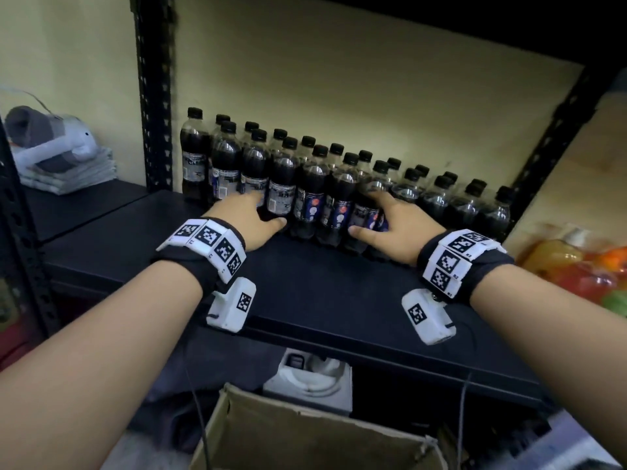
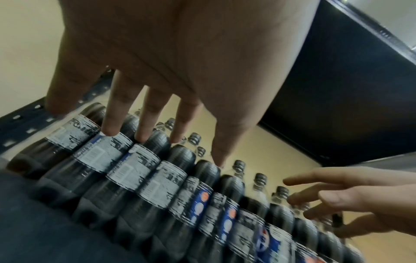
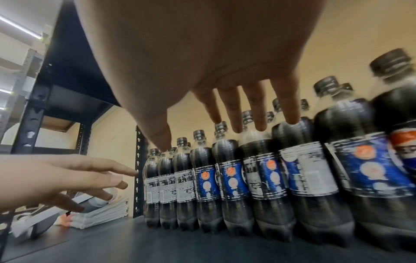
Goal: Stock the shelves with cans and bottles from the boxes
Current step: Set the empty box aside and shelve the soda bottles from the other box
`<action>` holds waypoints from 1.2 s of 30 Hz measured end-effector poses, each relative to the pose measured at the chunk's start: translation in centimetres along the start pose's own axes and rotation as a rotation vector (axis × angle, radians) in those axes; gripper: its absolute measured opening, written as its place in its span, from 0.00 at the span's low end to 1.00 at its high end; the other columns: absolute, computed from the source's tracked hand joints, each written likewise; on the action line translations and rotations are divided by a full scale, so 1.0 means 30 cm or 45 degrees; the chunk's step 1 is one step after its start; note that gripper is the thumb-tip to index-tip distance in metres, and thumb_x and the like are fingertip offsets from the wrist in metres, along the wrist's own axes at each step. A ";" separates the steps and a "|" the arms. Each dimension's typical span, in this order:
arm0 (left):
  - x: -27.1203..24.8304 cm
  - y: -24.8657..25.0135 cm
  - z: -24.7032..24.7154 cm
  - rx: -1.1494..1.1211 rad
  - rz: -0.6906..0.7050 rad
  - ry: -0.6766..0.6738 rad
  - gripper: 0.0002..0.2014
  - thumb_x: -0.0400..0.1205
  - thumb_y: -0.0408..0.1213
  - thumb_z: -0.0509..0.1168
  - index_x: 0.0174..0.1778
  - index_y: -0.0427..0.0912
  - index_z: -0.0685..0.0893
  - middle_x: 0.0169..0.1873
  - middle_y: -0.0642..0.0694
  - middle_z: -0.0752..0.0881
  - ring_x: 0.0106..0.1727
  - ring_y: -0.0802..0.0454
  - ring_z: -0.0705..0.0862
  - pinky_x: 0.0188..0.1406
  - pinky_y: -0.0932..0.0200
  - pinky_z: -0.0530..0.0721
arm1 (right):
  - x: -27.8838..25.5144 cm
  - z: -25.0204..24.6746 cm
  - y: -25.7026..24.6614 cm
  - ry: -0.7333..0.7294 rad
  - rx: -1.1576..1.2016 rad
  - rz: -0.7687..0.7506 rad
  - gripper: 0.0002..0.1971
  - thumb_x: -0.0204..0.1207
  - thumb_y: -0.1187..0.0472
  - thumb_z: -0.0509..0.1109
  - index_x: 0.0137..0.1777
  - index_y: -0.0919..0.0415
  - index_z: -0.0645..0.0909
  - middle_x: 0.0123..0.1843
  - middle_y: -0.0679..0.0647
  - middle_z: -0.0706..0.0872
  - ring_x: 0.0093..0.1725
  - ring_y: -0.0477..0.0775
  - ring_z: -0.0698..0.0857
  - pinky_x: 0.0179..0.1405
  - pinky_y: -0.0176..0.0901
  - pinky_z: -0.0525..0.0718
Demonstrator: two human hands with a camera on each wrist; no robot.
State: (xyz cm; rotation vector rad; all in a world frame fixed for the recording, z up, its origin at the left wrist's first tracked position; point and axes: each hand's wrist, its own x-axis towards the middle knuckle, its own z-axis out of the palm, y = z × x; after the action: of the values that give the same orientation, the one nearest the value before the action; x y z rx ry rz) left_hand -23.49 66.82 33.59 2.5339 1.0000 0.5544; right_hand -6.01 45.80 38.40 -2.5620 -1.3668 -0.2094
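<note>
Two rows of dark cola bottles (image 1: pixel 315 184) with black caps stand along the back of the black shelf (image 1: pixel 305 300). My left hand (image 1: pixel 252 213) lies with straight fingers against the front bottles left of the middle, its thumb low near their bases. My right hand (image 1: pixel 383 215) touches the front bottles a little further right in the same way. In the left wrist view the left hand's fingertips (image 2: pixel 141 137) meet the bottles (image 2: pixel 146 178) above their labels. In the right wrist view the right hand's fingertips (image 3: pixel 292 119) rest on the bottles' (image 3: pixel 225 178) shoulders. Neither hand grips a bottle.
An open cardboard box (image 1: pixel 305 435) sits below the shelf's front edge, with a white object (image 1: pixel 308 378) behind it. A black post (image 1: pixel 152 96) bounds the shelf at left; beyond it lie folded white sheets (image 1: pixel 64 174). Coloured bottles (image 1: pixel 576 273) stand at right. Another shelf board (image 1: pixel 441 22) hangs overhead.
</note>
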 end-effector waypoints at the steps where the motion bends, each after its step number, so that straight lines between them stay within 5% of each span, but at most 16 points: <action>1: -0.037 0.026 0.008 0.005 0.021 -0.045 0.36 0.81 0.64 0.65 0.82 0.48 0.71 0.77 0.40 0.77 0.75 0.39 0.77 0.70 0.49 0.79 | -0.037 -0.007 0.018 -0.026 0.005 0.015 0.45 0.76 0.30 0.68 0.86 0.52 0.60 0.76 0.58 0.80 0.73 0.60 0.80 0.70 0.50 0.79; 6: -0.199 0.112 0.034 0.033 0.041 -0.331 0.37 0.80 0.63 0.67 0.83 0.51 0.70 0.76 0.46 0.77 0.74 0.45 0.78 0.69 0.54 0.77 | -0.228 -0.063 0.059 -0.304 -0.066 0.057 0.39 0.76 0.29 0.67 0.82 0.48 0.69 0.71 0.52 0.83 0.67 0.55 0.82 0.65 0.47 0.79; 16: -0.504 0.227 0.146 0.109 0.177 -0.743 0.27 0.76 0.68 0.69 0.66 0.57 0.82 0.59 0.56 0.85 0.58 0.55 0.85 0.66 0.53 0.83 | -0.560 -0.005 0.058 -0.902 0.013 0.005 0.32 0.76 0.29 0.68 0.76 0.42 0.75 0.66 0.39 0.82 0.61 0.44 0.81 0.64 0.41 0.77; 22: -0.631 0.170 0.392 0.184 0.134 -1.033 0.39 0.77 0.69 0.68 0.82 0.56 0.72 0.78 0.51 0.76 0.74 0.50 0.78 0.73 0.56 0.76 | -0.693 0.212 0.070 -1.110 0.004 0.129 0.42 0.79 0.30 0.65 0.88 0.49 0.61 0.84 0.48 0.71 0.79 0.51 0.73 0.73 0.42 0.69; 29: -0.681 0.092 0.627 0.270 0.193 -0.996 0.33 0.82 0.56 0.70 0.82 0.51 0.71 0.76 0.47 0.77 0.73 0.47 0.79 0.67 0.59 0.77 | -0.738 0.547 0.145 -1.248 -0.019 0.337 0.45 0.78 0.29 0.64 0.87 0.57 0.63 0.86 0.55 0.68 0.83 0.58 0.69 0.81 0.52 0.68; 36: -0.686 -0.026 0.861 0.338 0.055 -1.103 0.31 0.79 0.55 0.73 0.77 0.47 0.78 0.71 0.45 0.82 0.70 0.45 0.82 0.68 0.54 0.80 | -0.753 0.842 0.209 -1.224 0.015 0.518 0.45 0.74 0.29 0.68 0.84 0.57 0.68 0.83 0.58 0.73 0.79 0.63 0.74 0.77 0.57 0.74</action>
State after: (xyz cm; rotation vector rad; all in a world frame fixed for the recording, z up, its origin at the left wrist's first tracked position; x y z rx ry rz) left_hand -25.41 48.10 6.43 2.5806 0.7006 -0.6755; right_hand -12.87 31.11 7.97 -2.9490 -0.9632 1.2200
